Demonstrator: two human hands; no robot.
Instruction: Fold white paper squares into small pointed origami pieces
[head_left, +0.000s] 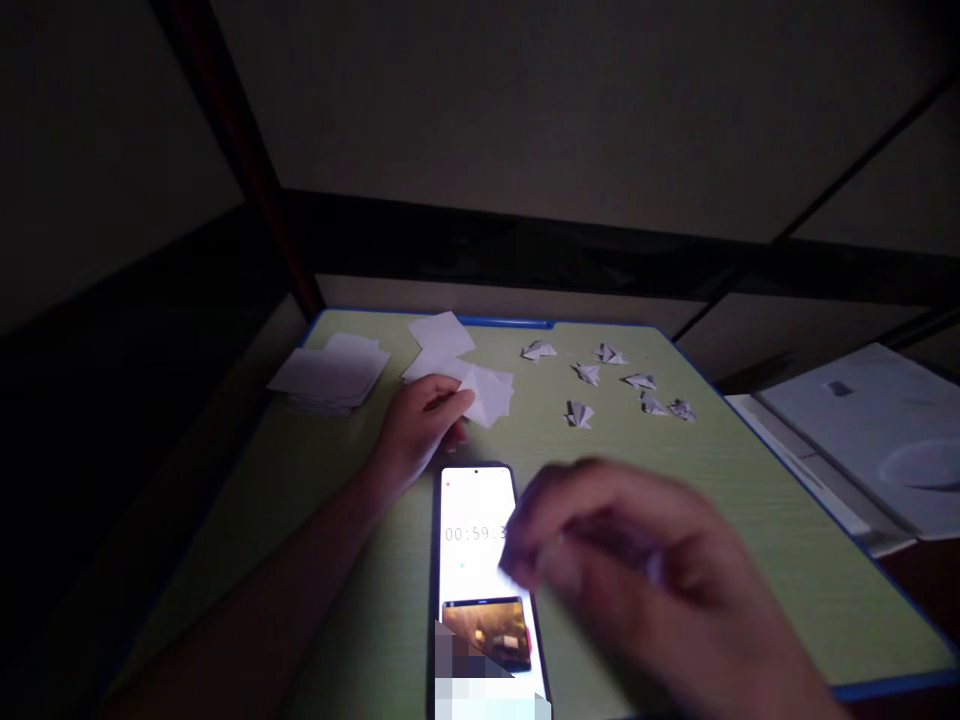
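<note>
My left hand is closed, pinching a creased white piece of paper between thumb and fingers. This paper is just in front of a few loose white sheets lying near the far edge of the table. Close to the camera, my right hand is blurred, its fingers curled in toward the thumb. It hangs over the right side of a lit phone, and what its fingers hold, if anything, I cannot make out. On the phone screen a timer shows digits starting 00:59, partly covered by the hand.
A stack of white paper lies at the far left of the green table. Several small folded paper figures are scattered at the back right. Beyond the right edge stands a large pale flat object. Dark panels rise behind.
</note>
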